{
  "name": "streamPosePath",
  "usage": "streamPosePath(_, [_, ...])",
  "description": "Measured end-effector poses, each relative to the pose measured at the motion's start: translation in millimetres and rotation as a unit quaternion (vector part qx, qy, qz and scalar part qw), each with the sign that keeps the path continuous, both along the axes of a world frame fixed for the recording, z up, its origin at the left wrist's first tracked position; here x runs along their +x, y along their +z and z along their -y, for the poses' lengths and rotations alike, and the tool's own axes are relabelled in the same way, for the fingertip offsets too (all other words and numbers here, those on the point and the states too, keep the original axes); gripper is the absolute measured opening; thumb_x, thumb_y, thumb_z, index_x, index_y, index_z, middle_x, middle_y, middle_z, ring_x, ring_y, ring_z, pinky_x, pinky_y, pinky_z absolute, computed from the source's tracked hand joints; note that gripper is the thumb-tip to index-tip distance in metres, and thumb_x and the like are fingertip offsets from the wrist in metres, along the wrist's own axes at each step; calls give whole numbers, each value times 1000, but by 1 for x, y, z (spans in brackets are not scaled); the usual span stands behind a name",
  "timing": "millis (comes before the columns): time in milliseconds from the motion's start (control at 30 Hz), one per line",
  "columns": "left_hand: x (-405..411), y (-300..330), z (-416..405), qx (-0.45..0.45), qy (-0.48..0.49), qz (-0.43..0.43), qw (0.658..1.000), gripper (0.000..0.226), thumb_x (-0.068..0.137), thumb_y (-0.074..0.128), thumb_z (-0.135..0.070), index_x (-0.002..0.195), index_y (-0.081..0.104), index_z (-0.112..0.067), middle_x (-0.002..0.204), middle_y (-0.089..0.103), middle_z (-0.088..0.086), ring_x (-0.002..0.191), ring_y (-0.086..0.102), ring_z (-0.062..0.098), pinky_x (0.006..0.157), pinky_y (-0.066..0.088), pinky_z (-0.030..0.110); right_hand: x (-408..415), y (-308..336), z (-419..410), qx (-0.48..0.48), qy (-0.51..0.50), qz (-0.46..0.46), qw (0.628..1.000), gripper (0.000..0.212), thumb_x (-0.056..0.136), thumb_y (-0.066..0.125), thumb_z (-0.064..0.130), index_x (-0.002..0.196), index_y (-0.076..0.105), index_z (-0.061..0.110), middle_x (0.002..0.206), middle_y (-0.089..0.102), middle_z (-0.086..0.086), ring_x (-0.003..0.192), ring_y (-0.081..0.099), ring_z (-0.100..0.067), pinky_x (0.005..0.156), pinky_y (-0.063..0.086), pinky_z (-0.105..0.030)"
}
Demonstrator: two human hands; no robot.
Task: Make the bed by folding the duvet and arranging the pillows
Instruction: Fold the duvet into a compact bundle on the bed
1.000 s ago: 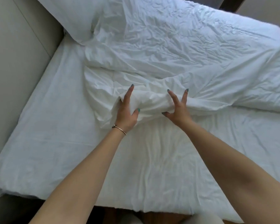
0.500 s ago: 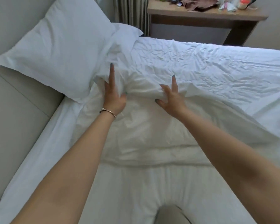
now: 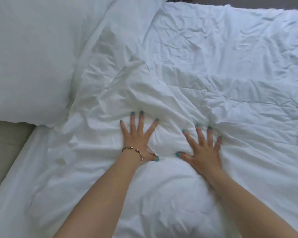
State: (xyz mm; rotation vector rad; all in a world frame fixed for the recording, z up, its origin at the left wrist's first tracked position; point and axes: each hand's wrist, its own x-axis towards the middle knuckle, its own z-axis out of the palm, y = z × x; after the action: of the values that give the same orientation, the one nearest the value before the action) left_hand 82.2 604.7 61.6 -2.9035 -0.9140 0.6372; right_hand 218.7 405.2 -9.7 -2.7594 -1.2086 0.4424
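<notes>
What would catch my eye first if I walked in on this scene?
Two hands with teal nails, spread flat side by side on the rumpled white duvet: the left hand, with a gold bracelet at its wrist, and the right hand. A plump white pillow fills the upper left.

soft, even daylight, cool bluish cast; the white duvet reads bright but not blown out. shallow shadows sit in its creases and under the pillow edge. slight motion blur on the right hand; wide-angle bending near frame edges.
</notes>
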Motion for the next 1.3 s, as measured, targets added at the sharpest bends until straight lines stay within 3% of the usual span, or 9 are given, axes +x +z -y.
streamPosePath(100, [25,-26,-12,10,-59,-18,998,143,42,55,-92,136,-40,-41,150,-40,11,136,-35,43,101,-10,76,14,-27,-10,57,15,13,998,78,73,31,86,144,23,53,157,21,1,144,12,-39,108,3,-67])
streamPosePath(200, [32,-52,-23,-21,-67,-17,997,146,37,52,-95,131,-45,-42,149,-41,7,137,-35,40,103,-9,74,18,-45,-12,90,30,55,994,76,73,37,84,139,36,46,152,29,-1,142,19,-40,109,4,-66])
streamPosePath(400, [27,-75,-34,-39,-92,36,994,142,34,33,-100,144,-31,-36,153,-36,7,142,-26,37,105,-10,72,20,-56,-15,89,26,92,991,76,72,35,83,137,39,42,149,30,-1,140,20,-40,108,8,-66])
streamPosePath(533, [16,-84,-39,-64,-144,139,978,114,60,46,-87,152,5,-31,159,5,11,147,4,37,110,1,66,18,-55,-15,92,22,94,991,75,74,34,81,137,39,40,149,29,-3,139,21,-41,109,9,-66])
streamPosePath(633, [15,-99,-40,-51,-150,206,966,100,64,50,-77,147,22,-28,155,16,14,148,1,33,111,0,62,19,-58,-18,94,22,94,991,72,78,26,82,136,39,41,148,31,-3,137,24,-41,108,10,-66])
streamPosePath(833, [19,-110,-42,-67,-150,195,967,99,67,44,-76,148,9,-32,152,17,15,147,-12,28,112,-11,55,25,-63,-15,72,39,113,990,76,77,28,83,142,27,45,149,28,-4,137,22,-41,108,6,-64])
streamPosePath(1000, [18,-118,-43,-76,-155,200,964,94,69,40,-74,146,12,-29,150,19,16,147,-3,32,113,-13,51,24,-62,-18,72,30,114,990,75,77,27,84,139,35,42,146,32,-6,135,24,-41,107,11,-66])
streamPosePath(1133, [17,-121,-44,-65,-162,212,961,93,71,37,-74,147,11,-28,151,17,16,147,-12,28,112,-13,54,25,-59,-19,73,37,111,990,75,76,29,84,138,38,41,147,31,-5,136,25,-42,106,13,-68])
streamPosePath(1300, [17,-122,-44,-51,-179,237,953,95,70,41,-74,147,14,-26,150,18,16,148,-8,30,111,-7,58,23,-58,-18,58,33,81,994,75,77,26,84,139,36,43,148,29,-3,137,23,-41,108,9,-68])
